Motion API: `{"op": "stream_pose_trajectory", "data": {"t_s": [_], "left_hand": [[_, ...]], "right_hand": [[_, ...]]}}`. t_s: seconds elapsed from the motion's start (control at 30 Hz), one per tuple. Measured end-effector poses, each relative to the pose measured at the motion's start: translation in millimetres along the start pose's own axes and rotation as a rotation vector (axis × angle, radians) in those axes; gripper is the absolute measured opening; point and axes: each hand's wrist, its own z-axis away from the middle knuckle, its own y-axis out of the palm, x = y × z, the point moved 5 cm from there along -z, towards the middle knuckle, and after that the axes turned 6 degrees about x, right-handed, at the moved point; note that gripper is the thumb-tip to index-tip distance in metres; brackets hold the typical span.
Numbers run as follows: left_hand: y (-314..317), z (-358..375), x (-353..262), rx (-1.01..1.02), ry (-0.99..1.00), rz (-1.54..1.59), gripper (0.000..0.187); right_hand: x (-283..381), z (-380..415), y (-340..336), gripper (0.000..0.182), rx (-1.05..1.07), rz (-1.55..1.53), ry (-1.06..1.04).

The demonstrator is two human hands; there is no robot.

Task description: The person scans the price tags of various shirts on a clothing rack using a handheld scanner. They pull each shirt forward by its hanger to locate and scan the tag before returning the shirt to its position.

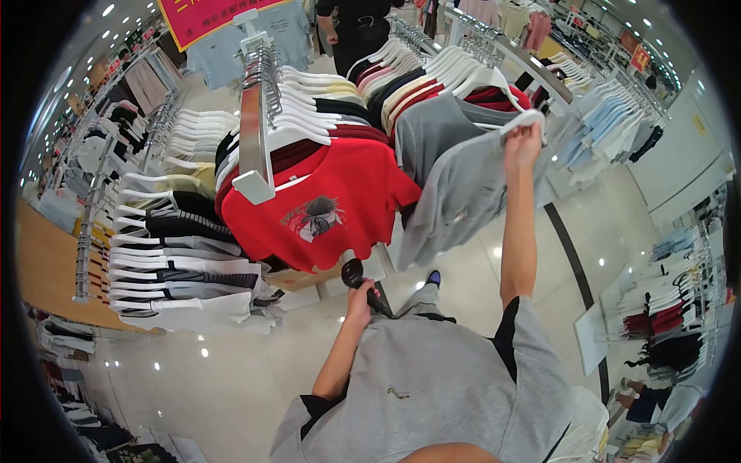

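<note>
My left hand (360, 299) is closed round the dark handle of a handheld tool with a round black head (352, 270), just below the hem of a red printed T-shirt (320, 197) on the rack. My right hand (524, 145) is raised at the right, its fingers pinching the upper edge of a grey garment (461, 193) and holding it out sideways. The garment hangs down from there, beside another grey shirt (440, 127) on a white hanger (488, 79).
Metal rails with many hung shirts stand ahead, with a white-capped rail end (253, 187) near the red shirt. More clothes racks line both sides. A person in black (356, 35) stands behind the rack. Another person (644, 400) is at the lower right.
</note>
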Motion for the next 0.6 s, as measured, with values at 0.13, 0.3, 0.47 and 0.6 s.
{"op": "stream_pose_trajectory", "data": {"t_s": [0.13, 0.3, 0.47, 0.6], "left_hand": [[2, 3, -1, 0.01, 0.008, -0.011, 0.009], [3, 1, 0, 0.011, 0.025, -0.009, 0.01], [-2, 4, 1, -0.033, 0.054, -0.011, 0.01], [-7, 4, 2, -0.043, 0.059, -0.003, 0.011]], "right_hand": [[8, -33, 45, 0.023, 0.141, 0.214, 0.026], [-36, -37, 35, 0.022, 0.149, 0.307, 0.111], [-48, -27, 32, 0.02, 0.146, 0.239, 0.053], [-46, 15, 36, 0.019, 0.124, 0.44, 0.007]]}}
